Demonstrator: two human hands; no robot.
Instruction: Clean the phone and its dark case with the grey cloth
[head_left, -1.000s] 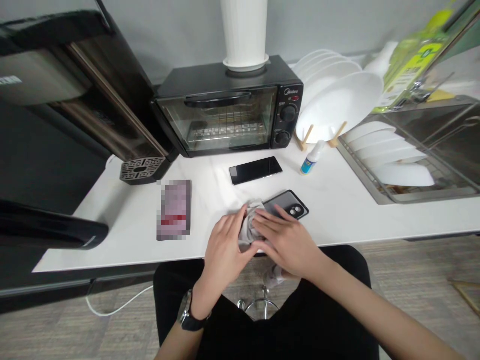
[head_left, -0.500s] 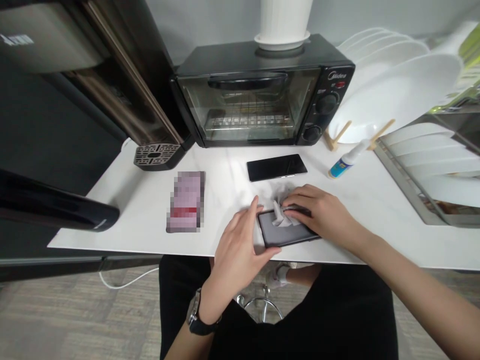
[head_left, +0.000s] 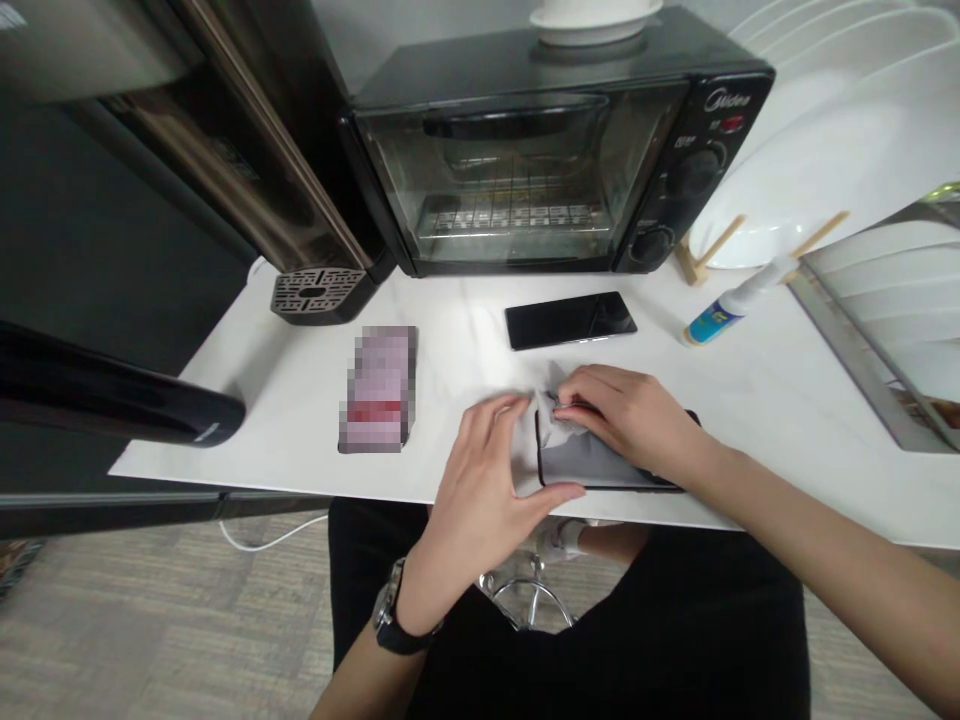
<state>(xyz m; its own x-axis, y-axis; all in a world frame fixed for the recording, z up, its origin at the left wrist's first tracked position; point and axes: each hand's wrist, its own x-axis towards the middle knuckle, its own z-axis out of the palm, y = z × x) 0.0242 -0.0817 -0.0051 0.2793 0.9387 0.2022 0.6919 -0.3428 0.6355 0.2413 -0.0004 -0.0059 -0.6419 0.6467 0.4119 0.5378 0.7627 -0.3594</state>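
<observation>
A dark-rimmed smartphone (head_left: 592,462) with a greyish face lies flat at the counter's front edge. My left hand (head_left: 487,460) is curved round its left end, thumb along the lower edge and fingers by the upper left corner. Pinched in my right hand (head_left: 634,415) is a crumpled white tissue (head_left: 551,425), pressed on the phone's left part. The right forearm and hand cover some of the phone's right side. Just behind lies a second, black smartphone (head_left: 571,320). A small spray bottle (head_left: 716,318) with a blue label stands to the right.
On the white counter (head_left: 450,350), a pinkish pixelated item (head_left: 379,390) lies left. A black toaster oven (head_left: 510,190) stands behind, beside a drinks machine (head_left: 315,290). White plates (head_left: 847,160) fill a rack at right. A dark cylinder (head_left: 112,395) juts in from the left.
My right hand and the tissue have shifted to the phone's left end. The left fingers have drawn in closer to the tissue. The view has tilted down slightly.
</observation>
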